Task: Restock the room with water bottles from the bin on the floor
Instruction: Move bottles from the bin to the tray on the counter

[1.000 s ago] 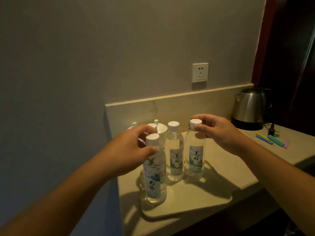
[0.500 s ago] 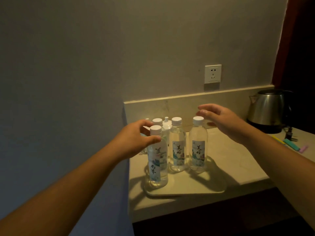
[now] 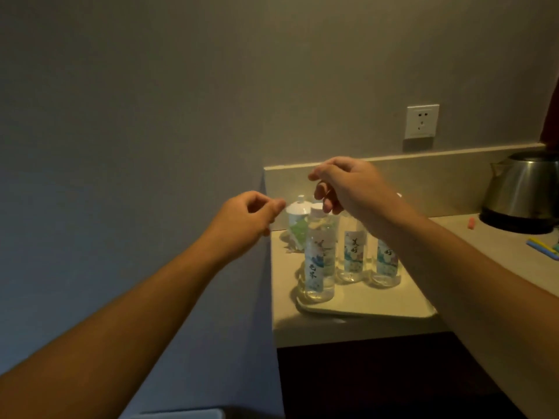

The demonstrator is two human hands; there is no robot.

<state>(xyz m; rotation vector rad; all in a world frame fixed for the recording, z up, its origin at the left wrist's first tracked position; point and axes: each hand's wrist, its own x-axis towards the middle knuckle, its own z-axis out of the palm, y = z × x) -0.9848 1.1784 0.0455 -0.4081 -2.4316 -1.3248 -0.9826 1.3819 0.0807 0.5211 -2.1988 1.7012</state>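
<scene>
Standing upright on the tray [image 3: 378, 311], the front bottle [image 3: 319, 261] lies just below the right hand [image 3: 351, 186]; both it and the left hand [image 3: 251, 217] hang loosely curled, holding nothing.

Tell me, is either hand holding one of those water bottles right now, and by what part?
Neither. The left hand and right hand hover loosely curled above the water bottles, which stand free on the tray.

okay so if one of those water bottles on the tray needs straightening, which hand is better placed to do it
Probably the right hand: it hangs directly above the water bottles on the tray, holding nothing. The left hand sits off the counter's left edge, fingers loosely curled, farther away.
</scene>
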